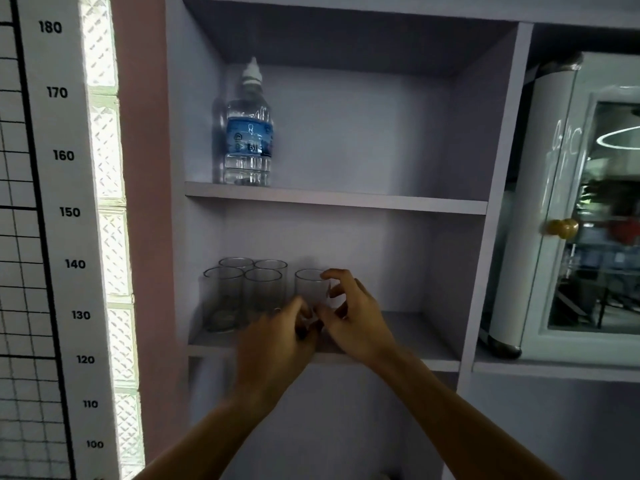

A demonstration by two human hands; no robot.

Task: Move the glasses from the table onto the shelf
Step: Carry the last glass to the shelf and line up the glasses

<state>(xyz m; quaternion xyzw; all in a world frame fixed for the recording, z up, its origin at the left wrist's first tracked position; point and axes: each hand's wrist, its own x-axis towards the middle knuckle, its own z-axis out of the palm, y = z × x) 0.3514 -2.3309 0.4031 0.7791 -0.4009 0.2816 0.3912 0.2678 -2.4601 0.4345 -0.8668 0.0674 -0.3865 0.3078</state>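
Several clear glasses stand grouped at the left of the lower shelf (408, 327); the nearest left one (221, 296) is at the front. One more clear glass (310, 289) stands apart to their right, on the shelf board. My right hand (353, 317) curls around that glass's right side, fingertips touching it near the rim. My left hand (277, 337), blurred, has its fingers bent against the glass's lower left and hides its base.
A water bottle (248, 133) with a blue label stands on the upper shelf (346, 200) at the left. A white glass-door cabinet (571, 202) with a gold knob sits to the right. A height chart (65, 209) hangs on the left wall.
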